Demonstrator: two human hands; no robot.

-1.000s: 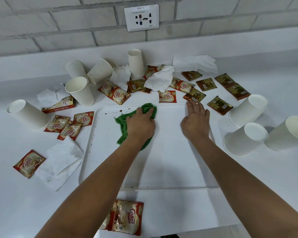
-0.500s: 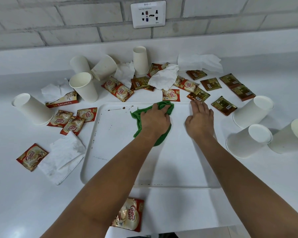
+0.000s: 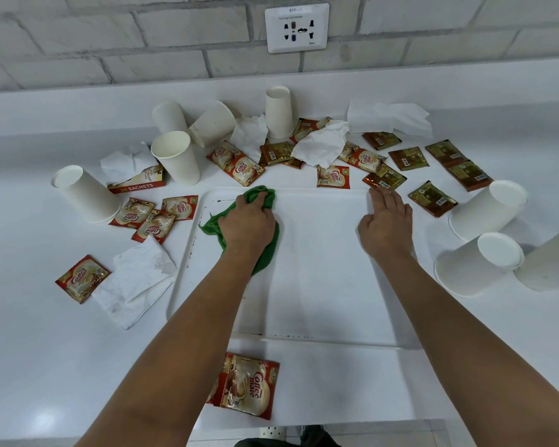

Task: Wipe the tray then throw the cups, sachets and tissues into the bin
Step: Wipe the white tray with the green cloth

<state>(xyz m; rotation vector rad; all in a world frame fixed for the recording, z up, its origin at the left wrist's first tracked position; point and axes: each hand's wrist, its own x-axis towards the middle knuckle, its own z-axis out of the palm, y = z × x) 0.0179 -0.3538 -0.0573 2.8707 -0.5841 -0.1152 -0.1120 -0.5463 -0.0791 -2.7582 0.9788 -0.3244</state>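
Observation:
A white tray [image 3: 320, 285] lies flat on the white counter in front of me. My left hand [image 3: 247, 222] presses a green cloth [image 3: 262, 196] onto the tray's far left corner, fingers closed on it. Small brown stains mark the tray's left rim. My right hand [image 3: 386, 222] rests flat, fingers spread, on the tray's far right corner. White paper cups [image 3: 176, 156] stand and lie around the tray, some on their sides at the right [image 3: 488, 209]. Red and brown sachets [image 3: 333, 177] and crumpled tissues [image 3: 321, 145] are scattered beyond and beside it.
A large red sachet [image 3: 247, 383] lies near the counter's front edge. A sachet box [image 3: 136, 185] sits at the left behind a tipped cup [image 3: 84, 193]. A tissue [image 3: 136, 282] lies left of the tray. A brick wall with a socket [image 3: 296, 27] backs the counter.
My left hand slid the green cloth right, then back left toward the tray's far left corner. The stains near that corner are mostly gone. My right hand stayed put.

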